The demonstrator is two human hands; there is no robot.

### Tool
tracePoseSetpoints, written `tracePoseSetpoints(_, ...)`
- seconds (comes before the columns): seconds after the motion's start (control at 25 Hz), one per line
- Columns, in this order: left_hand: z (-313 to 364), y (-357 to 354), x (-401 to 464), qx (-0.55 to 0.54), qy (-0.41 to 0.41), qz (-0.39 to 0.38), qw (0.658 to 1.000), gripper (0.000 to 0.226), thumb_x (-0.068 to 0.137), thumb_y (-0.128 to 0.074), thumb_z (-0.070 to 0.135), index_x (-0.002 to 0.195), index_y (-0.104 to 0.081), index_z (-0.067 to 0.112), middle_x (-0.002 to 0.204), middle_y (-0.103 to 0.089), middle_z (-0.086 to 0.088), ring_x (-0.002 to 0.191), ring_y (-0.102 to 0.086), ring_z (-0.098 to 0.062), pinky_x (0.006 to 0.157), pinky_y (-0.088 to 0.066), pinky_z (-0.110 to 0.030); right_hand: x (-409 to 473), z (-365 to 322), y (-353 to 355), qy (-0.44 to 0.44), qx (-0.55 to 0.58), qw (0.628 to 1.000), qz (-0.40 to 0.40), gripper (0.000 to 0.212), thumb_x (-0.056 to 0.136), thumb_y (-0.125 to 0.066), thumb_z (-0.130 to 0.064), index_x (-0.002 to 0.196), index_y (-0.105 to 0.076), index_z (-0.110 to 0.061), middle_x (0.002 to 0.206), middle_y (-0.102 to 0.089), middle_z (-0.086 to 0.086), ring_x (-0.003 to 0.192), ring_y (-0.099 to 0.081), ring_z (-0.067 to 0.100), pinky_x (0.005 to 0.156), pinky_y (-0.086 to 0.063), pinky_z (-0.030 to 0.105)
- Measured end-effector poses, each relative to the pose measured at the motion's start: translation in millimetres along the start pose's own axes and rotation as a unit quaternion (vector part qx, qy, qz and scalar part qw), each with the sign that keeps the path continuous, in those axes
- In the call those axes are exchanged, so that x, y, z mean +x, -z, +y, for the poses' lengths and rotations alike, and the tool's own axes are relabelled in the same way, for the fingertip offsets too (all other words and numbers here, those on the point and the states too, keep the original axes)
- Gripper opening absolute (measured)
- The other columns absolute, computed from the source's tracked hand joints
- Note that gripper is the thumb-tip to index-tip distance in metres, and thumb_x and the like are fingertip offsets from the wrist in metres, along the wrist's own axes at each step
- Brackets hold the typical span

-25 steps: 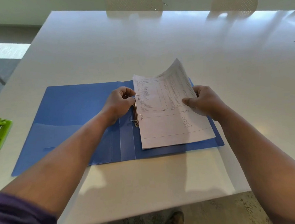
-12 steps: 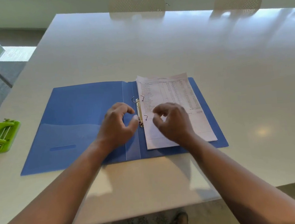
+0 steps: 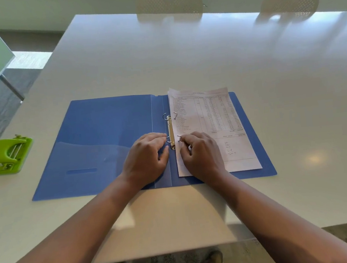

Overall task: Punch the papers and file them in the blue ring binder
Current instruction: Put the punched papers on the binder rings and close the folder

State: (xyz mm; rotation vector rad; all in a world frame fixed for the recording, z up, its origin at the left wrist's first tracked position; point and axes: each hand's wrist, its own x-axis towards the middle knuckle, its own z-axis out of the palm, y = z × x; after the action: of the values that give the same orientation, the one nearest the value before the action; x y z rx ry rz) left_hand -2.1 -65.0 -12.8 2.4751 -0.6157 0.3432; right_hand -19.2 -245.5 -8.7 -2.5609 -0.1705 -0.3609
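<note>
Blue binder (image 3: 107, 140) open flat on tabletop (image 3: 183, 58), papers (image 3: 209, 128) on its 3 o'clock half, left hand (image 3: 147, 156) and right hand (image 3: 199, 152) each pinching the lower ring (image 3: 172, 139), green punch (image 3: 9, 153) at 9 o'clock

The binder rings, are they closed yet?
No, the upper ring of the blue ring binder stands split, its two halves apart above the printed paper.

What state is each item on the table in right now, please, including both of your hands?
Blue ring binder: lies open flat.
Binder rings: split open.
Paper: flat on right cover, threaded on ring prongs.
Green hole punch: idle, far left of binder.
Left hand: fingers curled at the lower ring's left half.
Right hand: fingers curled at its right half.
</note>
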Motion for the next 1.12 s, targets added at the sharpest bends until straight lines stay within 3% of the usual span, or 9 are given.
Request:
tracePoseSetpoints(0.16, -0.5, -0.3, -1.6, -0.001, -0.043, -0.017, 0.999, 0.031, 0.092, -0.061, 0.012, 0.119, -0.073, 0.001, 0.130, -0.069, -0.013, 0.114, -0.069, -0.027, 0.100, -0.054, -0.041, -2.6, 0.5, -1.9, 0.048, -0.050, 0.998, -0.011, 0.031, 0.098, -0.044, -0.024, 0.100, -0.073, -0.012, 0.094, -0.070, 0.004, 0.088, -0.062, 0.030, 0.077, -0.053, 0.042)
tracePoseSetpoints(0.32, -0.3, 0.5, -0.7, -0.016, -0.033, -0.004, 0.999, 0.031, 0.093, -0.064, 0.015, 0.120, -0.073, 0.003, 0.130, -0.069, -0.012, 0.115, -0.069, -0.025, 0.099, -0.055, -0.041, -1.7, -0.3, -1.2, 0.037, -0.034, 0.999, -0.006, 0.027, 0.097, -0.050, -0.025, 0.104, -0.073, -0.014, 0.099, -0.070, 0.003, 0.091, -0.063, 0.029, 0.080, -0.053, 0.042)
tracePoseSetpoints(0.44, 2.5, 1.5, -0.8, 0.009, -0.015, -0.022, 1.000, 0.043, 0.094, -0.064, 0.032, 0.128, -0.068, 0.007, 0.134, -0.067, -0.008, 0.124, -0.063, -0.024, 0.108, -0.045, -0.037, -2.3, -1.8, -1.3, 0.028, -0.025, 0.999, -0.003, 0.024, 0.096, -0.056, -0.028, 0.106, -0.074, -0.015, 0.100, -0.071, 0.004, 0.092, -0.064, 0.028, 0.083, -0.053, 0.043)
tracePoseSetpoints(0.52, 6.1, -0.4, 1.5, 0.060, 0.014, -0.051, 0.997, 0.054, 0.096, -0.051, 0.047, 0.138, -0.060, 0.015, 0.143, -0.061, -0.002, 0.138, -0.051, -0.021, 0.116, -0.033, -0.042, -2.1, -2.4, -1.8, 0.027, -0.029, 0.999, 0.000, 0.023, 0.095, -0.058, -0.028, 0.104, -0.074, -0.015, 0.099, -0.071, 0.004, 0.091, -0.064, 0.028, 0.083, -0.053, 0.043)
tracePoseSetpoints(0.72, 5.8, -4.7, 7.9, 0.070, 0.038, -0.102, 0.992, 0.058, 0.102, -0.033, 0.049, 0.154, -0.038, 0.023, 0.161, -0.039, 0.003, 0.153, -0.024, -0.014, 0.125, -0.010, -0.042, -1.2, -0.8, -4.8, 0.037, -0.041, 0.998, 0.008, 0.021, 0.094, -0.059, -0.028, 0.100, -0.073, -0.015, 0.097, -0.071, 0.004, 0.088, -0.064, 0.028, 0.080, -0.053, 0.041)
tracePoseSetpoints(1.12, 2.2, -20.2, 46.3, 0.082, 0.088, -0.102, 0.988, 0.060, 0.104, -0.031, 0.051, 0.158, -0.027, 0.025, 0.163, -0.033, 0.001, 0.153, -0.021, -0.016, 0.125, -0.009, -0.045, 40.3, 22.3, -1.7, 0.063, -0.063, 0.996, -0.015, 0.025, 0.094, -0.055, -0.029, 0.101, -0.073, -0.013, 0.098, -0.070, 0.005, 0.089, -0.064, 0.029, 0.079, -0.054, 0.043)
